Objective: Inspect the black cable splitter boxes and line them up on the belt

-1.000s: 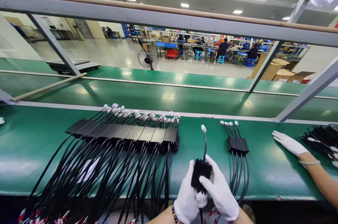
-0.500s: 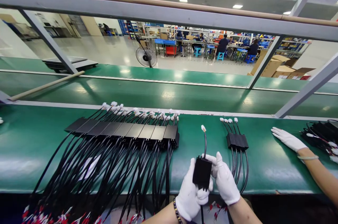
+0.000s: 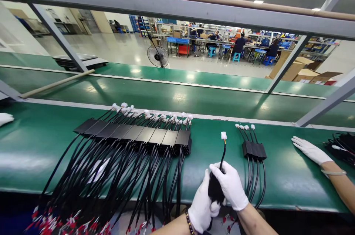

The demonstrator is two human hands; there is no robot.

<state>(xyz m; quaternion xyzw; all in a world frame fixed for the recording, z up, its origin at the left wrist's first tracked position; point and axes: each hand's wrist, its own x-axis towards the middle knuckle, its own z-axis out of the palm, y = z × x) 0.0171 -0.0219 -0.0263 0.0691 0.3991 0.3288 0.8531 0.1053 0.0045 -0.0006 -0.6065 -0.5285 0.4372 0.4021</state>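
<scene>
**One module in hand, four laid down at right, a long row at left**

One small black rectangular plastic module (image 3: 215,190) is held over the near edge of the green bench mat (image 3: 55,153), low centre of the view. Both hands wear white gloves. The left hand (image 3: 201,205) cups the module from below and from the left, fingers curled shut around it. The right hand (image 3: 231,187) wraps over its top and right side, also closed on it. The module is mostly covered, with only a dark strip showing between the gloves.

Progress, judged from the layout only:
- The group of four black modules (image 3: 254,150) lies side by side just right of the hands, with plugs at the far end. This reads as the handled pile.
- The long row of black modules (image 3: 138,135), about ten overlapped like tiles, sits well to the left. This reads as the larger share not yet handled.
- Which pile feeds which cannot be confirmed.

Orientation:
- The held module's long axis runs near-to-far, leaning slightly right at the far end.
- Its thin black lead (image 3: 222,155) leaves the far end and points away from the person, ending in a white plug (image 3: 223,135) raised clear of the mat.
- The thicker cable drops off the near end below the bench edge and is mostly hidden.
- This matches the heading of the four at right.

A co-worker's gloved hand (image 3: 309,150) lies flat on the mat at far right, well apart.
</scene>
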